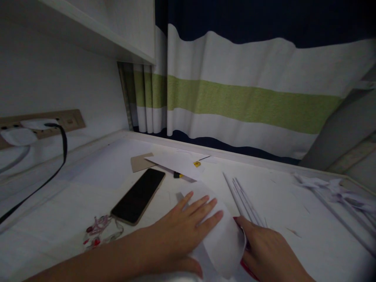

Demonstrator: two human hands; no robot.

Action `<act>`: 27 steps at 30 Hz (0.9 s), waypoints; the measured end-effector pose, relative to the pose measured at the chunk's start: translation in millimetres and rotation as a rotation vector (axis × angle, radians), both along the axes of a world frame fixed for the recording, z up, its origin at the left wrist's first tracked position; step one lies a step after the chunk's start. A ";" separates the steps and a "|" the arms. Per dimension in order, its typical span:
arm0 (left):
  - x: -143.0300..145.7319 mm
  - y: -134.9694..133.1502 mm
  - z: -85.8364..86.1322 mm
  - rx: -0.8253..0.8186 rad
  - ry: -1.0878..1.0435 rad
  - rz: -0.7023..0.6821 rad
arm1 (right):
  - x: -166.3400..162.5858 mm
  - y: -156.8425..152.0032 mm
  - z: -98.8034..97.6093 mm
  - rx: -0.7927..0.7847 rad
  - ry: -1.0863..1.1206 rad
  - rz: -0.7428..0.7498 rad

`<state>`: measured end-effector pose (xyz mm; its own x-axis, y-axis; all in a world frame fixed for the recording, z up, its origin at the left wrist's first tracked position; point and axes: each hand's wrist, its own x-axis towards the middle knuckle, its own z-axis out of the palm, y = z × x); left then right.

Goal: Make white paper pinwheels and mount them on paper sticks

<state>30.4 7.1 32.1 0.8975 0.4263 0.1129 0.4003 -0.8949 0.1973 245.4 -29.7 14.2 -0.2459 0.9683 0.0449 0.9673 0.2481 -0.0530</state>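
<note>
My left hand (192, 221) lies flat with its fingers spread on a curved sheet of white paper (226, 246), pressing it against the table. At the paper's right edge, my right hand (266, 244) is closed around a red object (249, 271). Only bits of its red edge show above and below the fingers, so its kind is hidden. The sheet bends upward beside that hand. Just beyond the right hand lie several thin rolled paper sticks (245, 197).
A dark-screened phone (139, 196) and clear-and-red trinkets (100, 231) lie to the left. Farther back are a cardboard piece (141, 161), a paper sheet (176, 163) and a black-and-yellow tool (178, 175). Paper flowers with stems (335, 190) lie right. A black cable (64, 145) hangs left.
</note>
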 end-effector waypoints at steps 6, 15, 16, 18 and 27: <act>-11.7 24.0 5.8 0.145 0.045 -0.038 | -1.1 3.0 0.4 -0.028 0.091 -0.065; -38.0 47.8 44.9 -0.411 -0.823 0.382 | 3.2 16.2 -5.6 -0.006 0.187 -0.168; -34.9 51.0 42.8 -0.629 -1.054 0.511 | 2.7 17.9 -6.2 -0.005 0.201 -0.166; -25.4 56.9 31.7 -0.741 -1.152 0.586 | 0.5 21.5 -8.1 -0.003 0.227 -0.163; 11.2 43.1 -21.8 -1.188 -1.227 0.554 | -8.9 31.4 -21.3 0.000 0.432 -0.072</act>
